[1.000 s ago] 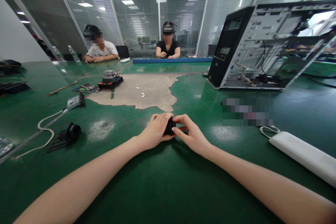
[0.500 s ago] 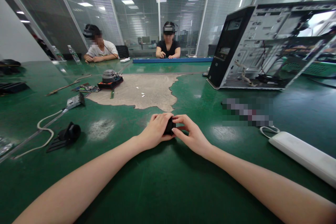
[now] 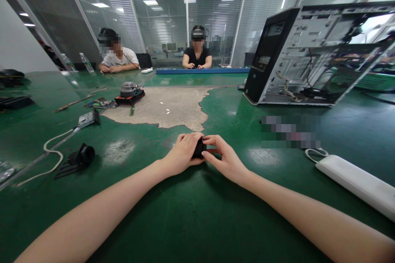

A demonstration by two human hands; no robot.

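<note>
Between my hands, low over the green tabletop (image 3: pixel 185 222), is a small black object (image 3: pixel 199 148) whose kind I cannot make out. My left hand (image 3: pixel 182 154) wraps round its left side and top, hiding much of it. From the right, the fingertips and thumb of my right hand (image 3: pixel 226 157) pinch its edge. On the left of the table lies a black part with a round end (image 3: pixel 80 155), apart from both hands.
An open computer case (image 3: pixel 277 57) stands at the right, with a white power strip (image 3: pixel 354 181) nearer me. A cooler with a heatsink (image 3: pixel 129 92) sits on the bare patch (image 3: pixel 182 109). Metal part (image 3: pixel 89 118) and cables lie left. Two people (image 3: pixel 197 55) sit across the table.
My hands and the black object stay almost exactly where they were. Across the table, the hand of the person in black has lowered slightly.
</note>
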